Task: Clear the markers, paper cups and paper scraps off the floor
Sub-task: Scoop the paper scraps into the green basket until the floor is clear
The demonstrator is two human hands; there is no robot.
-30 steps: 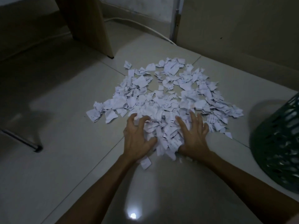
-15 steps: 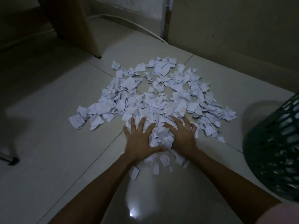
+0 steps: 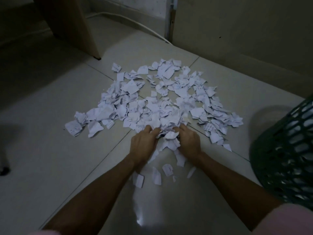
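Observation:
A wide heap of torn white paper scraps [image 3: 152, 100] covers the pale floor tiles in the middle of the view. At its near edge my left hand [image 3: 144, 143] and my right hand [image 3: 188, 141] face each other with fingers curled, squeezing a bunch of scraps [image 3: 169, 138] between them. Several loose scraps [image 3: 156, 175] lie on the tile just below my wrists. No markers or paper cups are visible.
A dark green lattice basket [image 3: 286, 158] stands tilted at the right edge, close to my right forearm. A wooden furniture leg [image 3: 81, 31] stands at the back left. A white cable [image 3: 135, 22] runs along the far wall.
My hands were flat and spread on the scraps. They have drawn together and curled, bunching scraps between them, and a few pieces dropped onto the tile nearer to me.

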